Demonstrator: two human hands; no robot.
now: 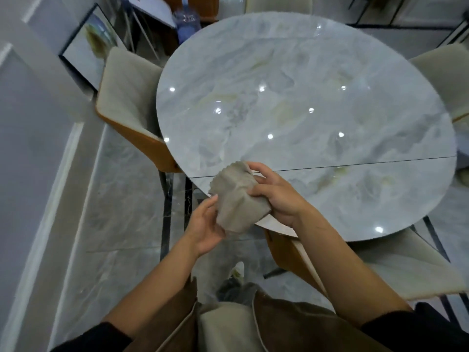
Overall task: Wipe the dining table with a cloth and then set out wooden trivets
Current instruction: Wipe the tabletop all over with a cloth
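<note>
A round grey marble dining table fills the upper right of the head view, with a thin seam across its near part. Above the table's near left edge I hold a crumpled grey-beige cloth with a zigzag-cut edge. My right hand grips the cloth's right side, thumb and fingers curled round it. My left hand holds the lower left of the cloth from below, fingers bent against it. No wooden trivets are in view.
Beige chairs with orange backs stand round the table: one at the left, one below the near edge, one at the right. A water bottle stands on the floor behind the table. A glossy marble floor surrounds it.
</note>
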